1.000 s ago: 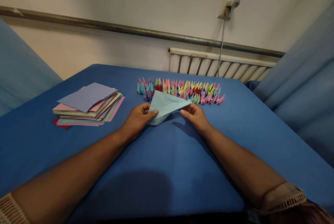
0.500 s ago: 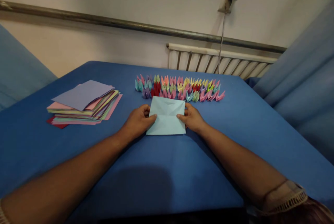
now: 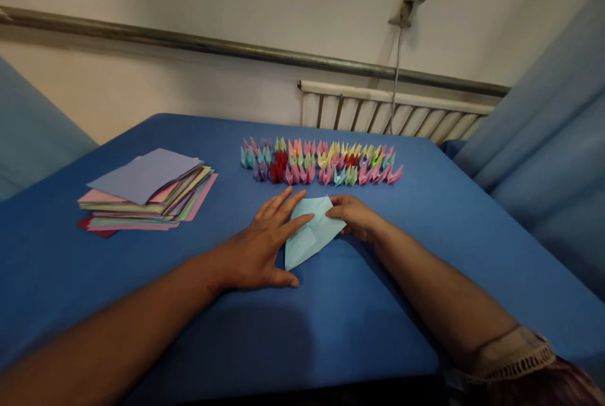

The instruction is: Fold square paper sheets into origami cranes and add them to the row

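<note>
One pale blue sheet (image 3: pixel 307 245), creased, partly folded; lies slantwise over the blue-covered table (image 3: pixel 472 236), between both hands, presumably central so each reaches it easily.

One left hand (image 3: pixel 259 248), spread wide, gripping nothing; forefinger lies across the sheet's left part, thumb apart on the cover, apparently to steady the paper.

One right hand (image 3: pixel 357 217), nearly closed, thumb and fingers pinching the sheet's right end, likely to control that edge.

Several rows, folded paper figures (image 3: pixel 326 174), many colours, upright beyond the hands; seemingly ranked there to leave working room.

One stack of coloured paper (image 3: pixel 146 176), lilac sheet uppermost, left side, edges uneven; probably placed within left-hand reach.
</note>
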Demonstrator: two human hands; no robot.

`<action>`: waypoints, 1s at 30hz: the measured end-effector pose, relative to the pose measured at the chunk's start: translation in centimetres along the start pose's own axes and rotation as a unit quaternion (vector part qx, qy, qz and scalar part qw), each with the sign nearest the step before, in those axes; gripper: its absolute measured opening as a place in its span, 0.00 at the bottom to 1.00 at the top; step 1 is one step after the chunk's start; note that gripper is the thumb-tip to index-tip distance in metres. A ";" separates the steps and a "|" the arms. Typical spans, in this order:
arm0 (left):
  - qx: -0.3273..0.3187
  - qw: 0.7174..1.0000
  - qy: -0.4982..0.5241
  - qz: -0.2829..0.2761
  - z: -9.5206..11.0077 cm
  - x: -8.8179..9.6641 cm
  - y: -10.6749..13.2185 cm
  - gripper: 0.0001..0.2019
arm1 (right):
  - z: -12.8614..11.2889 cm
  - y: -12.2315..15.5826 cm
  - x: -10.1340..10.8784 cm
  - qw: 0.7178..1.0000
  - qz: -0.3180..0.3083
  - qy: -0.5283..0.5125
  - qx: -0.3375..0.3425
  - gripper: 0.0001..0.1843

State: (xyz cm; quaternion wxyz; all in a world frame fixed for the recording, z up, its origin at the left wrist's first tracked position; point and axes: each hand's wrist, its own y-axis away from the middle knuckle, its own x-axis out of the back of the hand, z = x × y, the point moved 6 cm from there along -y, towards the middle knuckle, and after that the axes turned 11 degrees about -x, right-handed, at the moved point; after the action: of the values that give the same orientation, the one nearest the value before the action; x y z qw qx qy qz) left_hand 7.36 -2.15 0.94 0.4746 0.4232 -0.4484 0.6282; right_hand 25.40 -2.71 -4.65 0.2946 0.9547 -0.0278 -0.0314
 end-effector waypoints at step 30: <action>0.155 0.980 0.048 0.116 -6.3 -1.4 0.1 0.13 | -1.8 0.5 2.7 0.883 -0.044 0.387 0.261 0.26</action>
State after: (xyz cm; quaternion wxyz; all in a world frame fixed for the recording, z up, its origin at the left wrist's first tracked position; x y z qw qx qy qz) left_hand 6.89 3.63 -1.97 0.3481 0.4061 -0.3681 0.7605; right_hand 28.18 -2.31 -3.05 0.0200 0.9337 0.1229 0.3356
